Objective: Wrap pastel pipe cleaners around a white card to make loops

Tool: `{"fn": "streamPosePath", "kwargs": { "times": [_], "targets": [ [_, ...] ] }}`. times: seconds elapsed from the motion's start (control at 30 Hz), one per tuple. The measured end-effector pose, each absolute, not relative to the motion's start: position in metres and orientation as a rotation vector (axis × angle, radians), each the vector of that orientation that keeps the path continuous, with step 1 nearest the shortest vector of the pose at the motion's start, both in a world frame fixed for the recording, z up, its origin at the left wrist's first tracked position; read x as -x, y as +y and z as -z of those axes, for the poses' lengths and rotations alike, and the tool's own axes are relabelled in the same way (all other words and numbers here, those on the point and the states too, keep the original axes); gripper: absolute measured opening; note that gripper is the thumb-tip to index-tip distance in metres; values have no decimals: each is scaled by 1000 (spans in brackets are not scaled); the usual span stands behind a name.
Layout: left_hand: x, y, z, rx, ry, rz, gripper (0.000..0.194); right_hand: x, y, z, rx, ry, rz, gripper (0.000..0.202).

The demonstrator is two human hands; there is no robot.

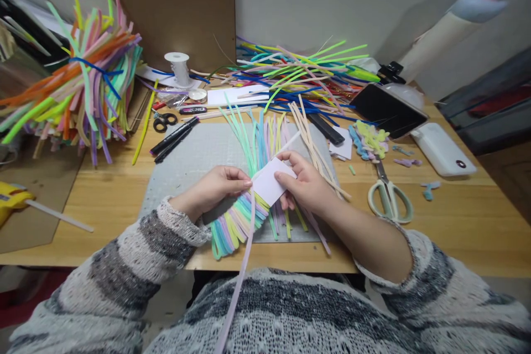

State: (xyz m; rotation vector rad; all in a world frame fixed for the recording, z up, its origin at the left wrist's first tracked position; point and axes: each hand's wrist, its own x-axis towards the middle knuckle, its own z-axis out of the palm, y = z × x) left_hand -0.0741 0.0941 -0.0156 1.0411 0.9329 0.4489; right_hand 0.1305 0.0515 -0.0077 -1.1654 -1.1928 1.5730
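My right hand [306, 181] grips a small white card [271, 182], thumb on its face. At the card's left edge my left hand [222, 185] pinches a pale lilac pipe cleaner [244, 265], whose long end hangs toward my lap. A curved row of looped pastel pipe cleaners [238, 224] in mint, blue, lilac, yellow and pink extends from the card's lower left, below my left hand. Loose pastel pipe cleaners [246, 144] lie on the grey cutting mat [178, 160] behind and under my hands. How the strand is fixed at the card is hidden by my fingertips.
Green-handled scissors [389, 199] lie at the right, near a power bank [443, 149] and a phone [388, 110]. Black markers [176, 138] and small scissors [165, 120] are at the left. A big pipe cleaner bundle [91, 74] and a yellow glue gun [14, 199] stand farther left.
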Motion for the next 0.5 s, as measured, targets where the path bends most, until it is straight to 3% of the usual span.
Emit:
{"fn": "streamPosePath", "kwargs": {
  "times": [0.5],
  "targets": [
    [75,93,15,-976,931,-457,21,-133,50,13,1060,-1112,-1634,24]
  ]
}}
